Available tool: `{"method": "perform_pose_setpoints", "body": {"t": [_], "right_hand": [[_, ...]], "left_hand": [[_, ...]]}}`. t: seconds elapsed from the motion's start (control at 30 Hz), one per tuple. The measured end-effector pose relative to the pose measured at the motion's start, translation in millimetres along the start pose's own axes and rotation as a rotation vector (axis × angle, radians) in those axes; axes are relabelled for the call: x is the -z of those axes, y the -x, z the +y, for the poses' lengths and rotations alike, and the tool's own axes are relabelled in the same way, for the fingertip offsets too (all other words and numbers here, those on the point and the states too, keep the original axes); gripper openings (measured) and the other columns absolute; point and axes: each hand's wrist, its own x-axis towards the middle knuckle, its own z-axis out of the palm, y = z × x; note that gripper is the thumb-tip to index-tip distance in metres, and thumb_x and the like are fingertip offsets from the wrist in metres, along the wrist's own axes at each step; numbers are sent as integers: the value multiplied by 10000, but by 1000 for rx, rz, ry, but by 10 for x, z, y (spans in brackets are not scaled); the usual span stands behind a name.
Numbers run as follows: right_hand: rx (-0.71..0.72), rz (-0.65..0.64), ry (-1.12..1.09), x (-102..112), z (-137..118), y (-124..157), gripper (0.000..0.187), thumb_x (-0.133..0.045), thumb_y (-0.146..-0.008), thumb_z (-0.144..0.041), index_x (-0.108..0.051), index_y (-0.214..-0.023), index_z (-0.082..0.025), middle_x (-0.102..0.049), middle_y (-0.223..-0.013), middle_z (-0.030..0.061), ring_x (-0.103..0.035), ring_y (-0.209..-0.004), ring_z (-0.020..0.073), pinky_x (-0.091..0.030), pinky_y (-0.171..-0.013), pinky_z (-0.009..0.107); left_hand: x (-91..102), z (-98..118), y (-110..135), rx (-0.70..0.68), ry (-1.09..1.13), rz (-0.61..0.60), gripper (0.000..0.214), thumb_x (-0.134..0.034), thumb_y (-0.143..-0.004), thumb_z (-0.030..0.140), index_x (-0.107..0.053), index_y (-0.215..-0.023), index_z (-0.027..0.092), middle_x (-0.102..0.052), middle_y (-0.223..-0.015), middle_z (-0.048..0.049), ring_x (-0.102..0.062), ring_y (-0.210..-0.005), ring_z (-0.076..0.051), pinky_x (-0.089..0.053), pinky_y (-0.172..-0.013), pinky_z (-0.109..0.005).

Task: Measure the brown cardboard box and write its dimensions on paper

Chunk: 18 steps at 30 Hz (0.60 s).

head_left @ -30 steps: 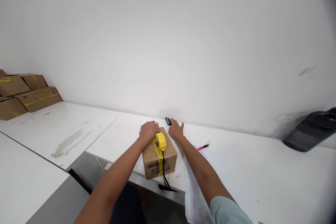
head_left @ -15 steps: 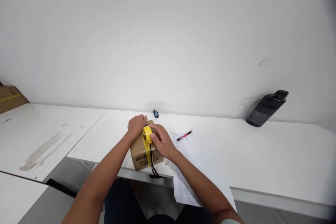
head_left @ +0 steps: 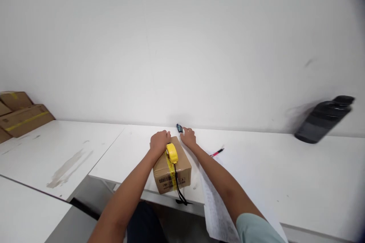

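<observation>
A brown cardboard box (head_left: 173, 172) with yellow tape and printed labels sits at the table's front edge. On its top rests a yellow tape measure (head_left: 172, 153), its black wrist strap hanging down the front face. My left hand (head_left: 159, 141) is closed at the far left of the box's top, close to the tape measure; what its fingers hold is hidden. Beyond the box's far right corner, my right hand (head_left: 188, 136) is open, fingers apart, beside a small dark blue-black object (head_left: 179, 128) near the wall.
A red and black pen (head_left: 218, 152) lies on written paper sheets (head_left: 216, 205) that overhang the front edge. The black bottle (head_left: 324, 119) stands at the right by the wall. More cardboard boxes (head_left: 27, 119) are stacked at the far left. A gap separates the left tables.
My right hand has let go of the tape measure and moved forward to the small dark object. The tape measure stays on the box beside my left hand. The view has shifted left.
</observation>
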Motion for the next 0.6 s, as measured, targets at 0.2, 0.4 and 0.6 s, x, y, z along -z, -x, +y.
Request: {"method": "perform_pose_setpoints", "body": {"t": [0.2,0.4,0.6], "right_hand": [[49,-95,257,-371,144,-115,511,-465,-962,-415,-440,-1458,-292,-158,-1630,126,-67,-1502,342,-194,-1108,627],[112,-66,380,-379,189,-35,478,-427,-983,-347,-444,-1459,-296,-87,-1650,95,-28,-1510,328,-210,-1133,560],[82,-1,419,-325,183,-3,505,-364,-980,-290,-408,-1479,-220,-205,-1616,150,-148,-1492,309,-264,-1125,495]], "left_hand": [[-15,1,-16,6,-7,-29,499,-268,-989,438,-701,-975,191,-743,-984,-121,-690,-929,-259,-462,-716,-332],[-14,12,-46,-4,-2,-47,499,-256,-990,434,-692,-974,190,-737,-1009,-127,-684,-943,-266,-459,-722,-337],[16,23,-15,1,19,-38,505,-252,-988,431,-692,-953,185,-736,-983,-126,-682,-928,-267,-464,-721,-336]]}}
